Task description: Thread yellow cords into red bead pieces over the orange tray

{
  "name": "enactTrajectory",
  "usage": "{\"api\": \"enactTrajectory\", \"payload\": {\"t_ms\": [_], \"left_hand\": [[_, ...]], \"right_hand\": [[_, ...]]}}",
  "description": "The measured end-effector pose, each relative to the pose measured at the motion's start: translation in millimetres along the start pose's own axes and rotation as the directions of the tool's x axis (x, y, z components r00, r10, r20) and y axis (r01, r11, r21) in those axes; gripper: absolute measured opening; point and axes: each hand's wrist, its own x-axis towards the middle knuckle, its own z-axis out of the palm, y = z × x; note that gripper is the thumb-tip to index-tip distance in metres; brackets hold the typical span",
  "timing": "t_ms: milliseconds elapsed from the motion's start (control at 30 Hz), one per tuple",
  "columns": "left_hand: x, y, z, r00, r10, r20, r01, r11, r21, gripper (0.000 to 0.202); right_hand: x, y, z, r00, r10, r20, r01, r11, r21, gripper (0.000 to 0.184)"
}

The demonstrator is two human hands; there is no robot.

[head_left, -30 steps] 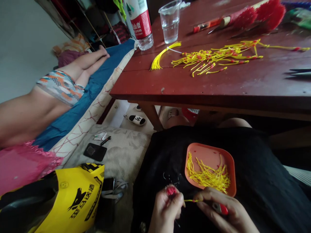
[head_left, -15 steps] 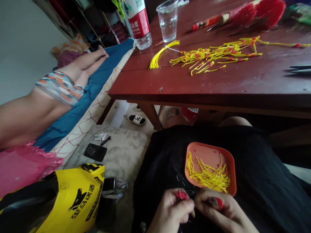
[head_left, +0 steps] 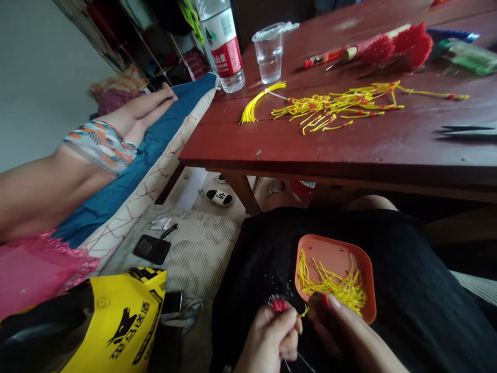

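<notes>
My left hand (head_left: 274, 334) is closed, its thumb and finger pinching a small red bundle (head_left: 278, 304) with fine, pale wire-like ends. A short yellow cord (head_left: 303, 312) sticks out from the same fingers toward the right. Thin strands trail below this hand. Just to the right, my right hand (head_left: 341, 329) curls round a red lighter (head_left: 325, 302), mostly hidden by the fingers and blurred. Beyond both hands, an orange tray (head_left: 333, 246) rests on my black-clothed lap, with many yellow cords (head_left: 334, 282) lying in it.
On the red table (head_left: 310, 150) are red-beaded yellow cords (head_left: 337, 103), a yellow tassel (head_left: 254, 103), scissors (head_left: 468, 131), red brush-like bundles (head_left: 413, 46), a plastic cup (head_left: 269, 59) and a bottle (head_left: 225, 54). A yellow bag (head_left: 116, 316) stands left; a person lies on a bed (head_left: 163, 122) beyond.
My right hand has turned and lifted slightly, bringing the lighter closer to the left hand's fingers. A yellow cord now shows at the left fingertips. The view has tilted a little upward.
</notes>
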Motion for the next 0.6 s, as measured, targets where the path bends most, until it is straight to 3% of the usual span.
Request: {"api": "enactTrajectory", "payload": {"t_ms": [133, 267, 433, 600], "left_hand": [[2, 2, -1.2, 0.995, -0.012, 0.099, 0.016, 0.999, -0.038, 0.039], [2, 3, -3.1, 0.992, -0.028, 0.125, 0.035, 0.998, -0.056, 0.039], [1, 0, -0.9, 0.997, 0.006, 0.077, -0.006, 1.0, 0.008, 0.041], [-2, 2, 8.6, 0.981, 0.176, -0.083, -0.152, 0.959, 0.239, 0.047]], "right_hand": [[9, 3, -1, 0.983, 0.077, 0.168, -0.109, 0.975, 0.192, 0.052], [3, -1, 2, 0.991, 0.019, 0.132, -0.06, 0.948, 0.313, 0.032], [-2, -8, 6, 0.989, -0.148, 0.02, 0.143, 0.979, 0.145, 0.025], [-4, -14, 13, 0.96, -0.262, -0.099, 0.262, 0.965, -0.014, 0.025]]}}
